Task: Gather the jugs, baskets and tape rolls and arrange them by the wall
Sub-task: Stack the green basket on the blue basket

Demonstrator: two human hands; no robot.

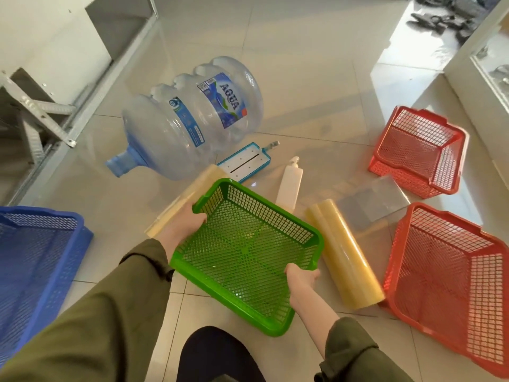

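I hold a green mesh basket (245, 252) tilted above the floor, with my left hand (186, 226) gripping its left rim and my right hand (301, 279) gripping its right rim. A clear water jug (192, 117) with a blue neck lies on its side beyond it. One yellowish tape roll (344, 255) lies right of the basket, another (181, 199) is partly hidden under its far left corner. A blue basket (35, 266) stands at the left. Two red baskets lie tipped at the right, one near (451, 288) and one far (421, 150).
A white pump bottle (290, 183), a blue-edged flat white mop head (245, 161) and a clear plastic sheet (374, 199) lie on the tiled floor between the jug and the red baskets. A metal frame (46, 108) runs along the white wall at the left. My knee (217, 354) is below.
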